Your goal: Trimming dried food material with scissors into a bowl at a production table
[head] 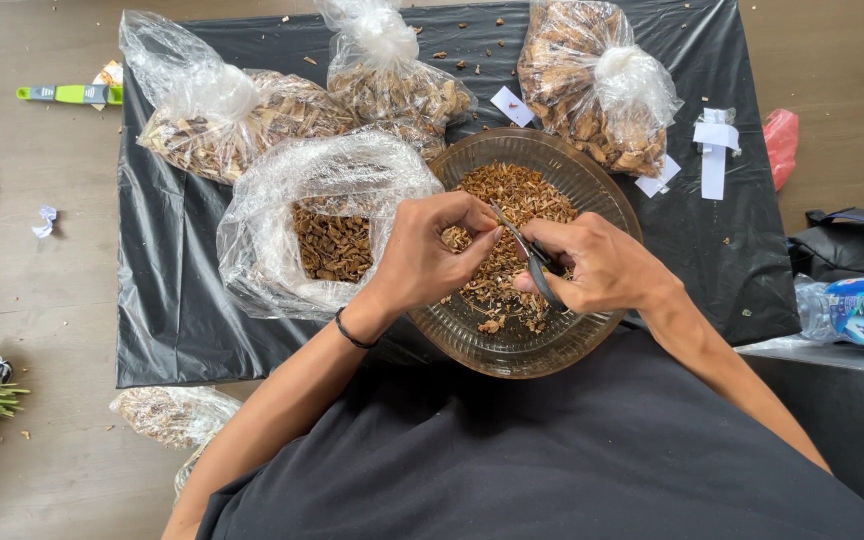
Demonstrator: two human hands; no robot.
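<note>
My right hand [600, 262] grips small dark scissors [530, 258], blades pointing up-left over a clear glass bowl [602, 190] full of small brown dried bits. My left hand [430, 250], a black band on its wrist, pinches one dried piece between thumb and fingers at the scissor tips, above the bowl's middle. An open clear plastic bag [282, 190] holding darker brown dried pieces lies just left of the bowl, touching it.
Three tied plastic bags of dried brown pieces [222, 120] [392, 90] [592, 80] lie at the back on black plastic sheeting [172, 300]. White paper slips [714, 150], a plastic bottle [857, 308], a green tool [67, 94] and another bag [167, 412] lie around.
</note>
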